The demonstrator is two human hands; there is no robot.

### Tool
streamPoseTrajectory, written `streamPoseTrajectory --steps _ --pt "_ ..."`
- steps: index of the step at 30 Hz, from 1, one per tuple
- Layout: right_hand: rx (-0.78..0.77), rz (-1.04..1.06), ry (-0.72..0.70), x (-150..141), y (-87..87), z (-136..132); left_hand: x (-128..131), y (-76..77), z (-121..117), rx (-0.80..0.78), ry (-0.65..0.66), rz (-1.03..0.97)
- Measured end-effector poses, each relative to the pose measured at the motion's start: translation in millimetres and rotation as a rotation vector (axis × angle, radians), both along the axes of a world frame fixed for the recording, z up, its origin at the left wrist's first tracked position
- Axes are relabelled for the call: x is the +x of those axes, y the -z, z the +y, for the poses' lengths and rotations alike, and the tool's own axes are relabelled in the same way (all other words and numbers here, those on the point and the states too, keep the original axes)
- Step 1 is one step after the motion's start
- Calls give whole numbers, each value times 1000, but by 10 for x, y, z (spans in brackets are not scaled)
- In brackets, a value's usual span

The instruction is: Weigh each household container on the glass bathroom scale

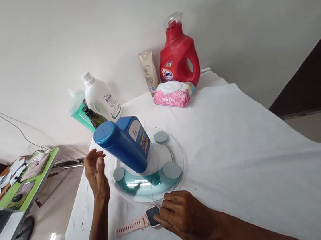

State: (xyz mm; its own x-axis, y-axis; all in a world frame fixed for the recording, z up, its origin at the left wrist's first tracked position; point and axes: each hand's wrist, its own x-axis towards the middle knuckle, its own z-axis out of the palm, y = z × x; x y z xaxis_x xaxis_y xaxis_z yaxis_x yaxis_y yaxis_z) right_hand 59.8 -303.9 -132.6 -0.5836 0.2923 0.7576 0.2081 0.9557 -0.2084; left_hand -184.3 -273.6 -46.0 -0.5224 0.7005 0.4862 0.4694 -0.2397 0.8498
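A pink-strapped smartwatch (153, 216) lies face up near the front of the white-covered table. My right hand (183, 215) is closed at the watch's right side, fingers curled over its edge and hiding the other half of the strap. My left hand (97, 176) is raised just left of a blue plastic bottle (126, 147), fingers loosely bent and apart, holding nothing. That bottle stands on a round glass scale (141, 190) with grey pads and a teal band. The scale sits just beyond the watch.
Behind the blue bottle stand a dark bottle (94, 116), a white bottle (100, 97) and a green-filled bottle (81, 112). Pink wipes (173, 95), a beige tube (149, 73) and a red detergent jug (177, 52) are by the wall. A cluttered green desk (42, 169) is at left.
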Motion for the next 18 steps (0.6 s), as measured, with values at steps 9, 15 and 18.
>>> streamPoseTrajectory --steps 9,15,18 --pt "-1 32 -29 -17 3 1 1011 -307 318 31 -136 -9" --pt "-31 3 -25 -11 22 -2 499 -561 332 155 -252 -75" --pt "-14 11 -25 -14 30 -1 89 -828 265 300 -357 21"
